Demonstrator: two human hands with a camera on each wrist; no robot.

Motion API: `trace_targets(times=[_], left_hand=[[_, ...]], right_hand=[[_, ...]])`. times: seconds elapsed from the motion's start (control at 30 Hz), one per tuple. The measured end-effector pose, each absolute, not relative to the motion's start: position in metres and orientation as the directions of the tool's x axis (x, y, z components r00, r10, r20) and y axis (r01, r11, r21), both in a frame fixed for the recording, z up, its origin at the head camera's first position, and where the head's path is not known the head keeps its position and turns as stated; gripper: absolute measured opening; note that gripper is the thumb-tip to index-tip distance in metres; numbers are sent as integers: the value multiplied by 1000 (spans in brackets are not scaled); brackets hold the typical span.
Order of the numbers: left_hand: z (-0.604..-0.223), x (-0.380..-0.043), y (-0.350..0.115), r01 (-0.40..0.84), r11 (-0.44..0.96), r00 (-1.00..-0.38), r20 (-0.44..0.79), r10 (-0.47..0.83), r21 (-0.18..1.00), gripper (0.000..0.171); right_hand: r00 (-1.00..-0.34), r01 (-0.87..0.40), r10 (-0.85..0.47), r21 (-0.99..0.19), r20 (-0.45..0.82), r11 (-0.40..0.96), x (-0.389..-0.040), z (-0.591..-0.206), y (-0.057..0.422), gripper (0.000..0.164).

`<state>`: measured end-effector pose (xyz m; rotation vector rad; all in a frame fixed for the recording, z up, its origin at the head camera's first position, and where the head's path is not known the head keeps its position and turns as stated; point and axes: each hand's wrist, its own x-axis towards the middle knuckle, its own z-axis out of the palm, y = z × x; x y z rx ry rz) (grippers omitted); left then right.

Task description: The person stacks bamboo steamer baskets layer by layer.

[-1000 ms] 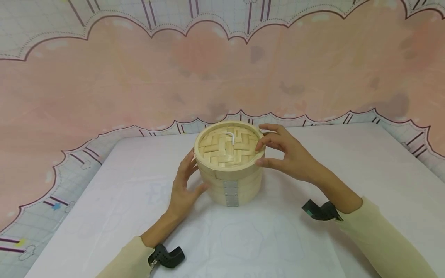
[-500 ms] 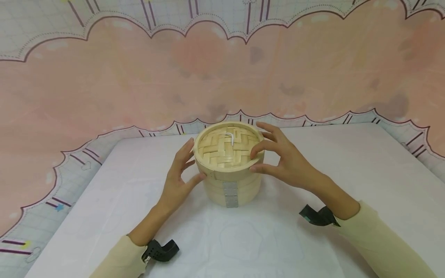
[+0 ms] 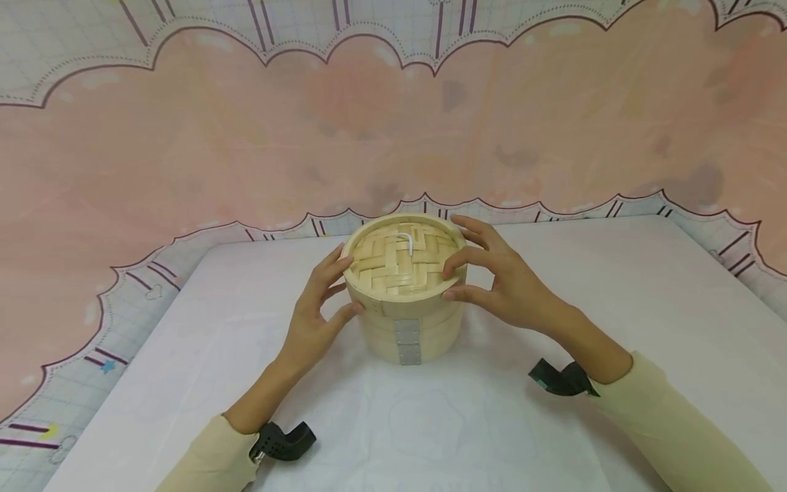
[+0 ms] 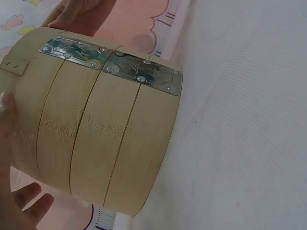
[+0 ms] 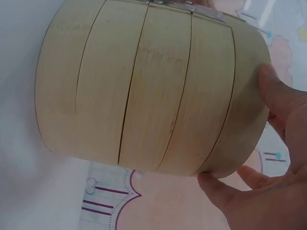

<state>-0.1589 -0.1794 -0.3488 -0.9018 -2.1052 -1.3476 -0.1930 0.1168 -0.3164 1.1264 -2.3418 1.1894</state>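
A round bamboo steamer stands upright on the white tabletop, its woven lid seated on top with a small white loop near the middle. My left hand holds the lid's left edge, thumb at the front and a finger over the rim. At the right edge my right hand grips the rim between thumb and curled fingers. Metal plates run down the steamer's front side in the left wrist view. Whatever the steamer contains is hidden.
The white tabletop spreads around the steamer. Behind it rises a pink and white printed cloth with scalloped lines. Black straps sit at both wrists over light sleeves.
My left hand has shifted up the steamer's side to the lid, and a finger now lies over its rim. The right hand has slid slightly toward the front along the rim.
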Motion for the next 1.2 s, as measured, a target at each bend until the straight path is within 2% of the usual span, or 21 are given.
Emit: trace_targets(times=[0.13,0.33,0.57,0.67,0.83,1.07,1.2], left_hand=[[-361,-169,-184,759,287,-649,719,249,585,50],[-369,-175,-188,754,256,-656,717,237,605,51],[-365,-173,-188,749,253,-662,707,248,612,54],[-355,-166,-184,734,252,-679,692,246,631,51],[-339,-152,-180,672,272,-741,630,232,689,46],[-361,-166,-193,650,257,-760,611,220,716,50],[-362,-164,-193,637,235,-771,597,221,735,50]], right_hand=[[-638,-763,-527,-549,561,340,-197,-318,118,24],[-637,-760,-547,-561,543,329,-201,-321,121,23],[-670,-705,-565,-652,482,279,-204,-322,123,20],[-687,-677,-560,-687,463,263,-205,-323,123,17],[-708,-660,-540,-698,454,278,-201,-321,121,15],[-738,-634,-518,-707,432,314,-195,-319,119,21],[-743,-628,-518,-710,424,320,-193,-318,118,24]])
